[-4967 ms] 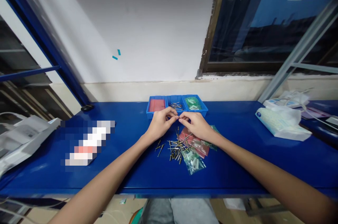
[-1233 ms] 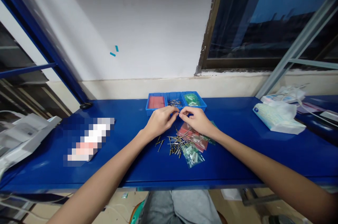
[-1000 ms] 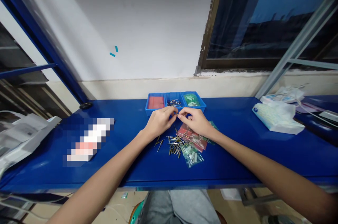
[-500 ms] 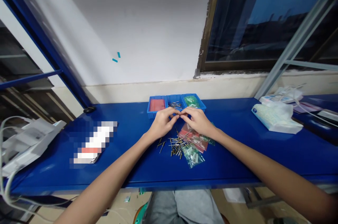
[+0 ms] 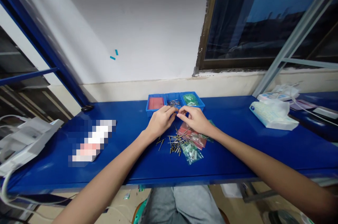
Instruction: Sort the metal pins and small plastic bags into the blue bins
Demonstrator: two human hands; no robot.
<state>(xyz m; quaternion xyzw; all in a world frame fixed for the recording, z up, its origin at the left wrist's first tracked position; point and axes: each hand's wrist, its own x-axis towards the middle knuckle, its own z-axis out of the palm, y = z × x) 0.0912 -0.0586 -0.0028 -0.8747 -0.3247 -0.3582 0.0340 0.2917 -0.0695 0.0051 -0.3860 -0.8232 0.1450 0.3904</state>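
My left hand point(image 5: 161, 120) and my right hand point(image 5: 195, 120) meet fingertip to fingertip just in front of the blue bins. Both have their fingers pinched together; whatever lies between them is too small to make out. Below them on the blue table is a loose pile of thin metal pins with brass-coloured ends point(image 5: 176, 144). Red sheets point(image 5: 200, 142) lie partly under my right hand. A clear plastic bag with pale pieces in it point(image 5: 192, 153) rests against the pile.
Three joined blue bins point(image 5: 149, 112) hold red sheets, metal pins point(image 5: 173, 103) and green-tinted bags point(image 5: 190, 100). A tissue pack point(image 5: 274, 116) lies at the right on the table point(image 5: 232, 118). White power strips and cables point(image 5: 31, 143) sit at the left, near a blurred-out object point(image 5: 92, 143).
My fingertips have shifted slightly where they meet, and the left hand has turned a little. The whole view has moved slightly; the pile looks the same.
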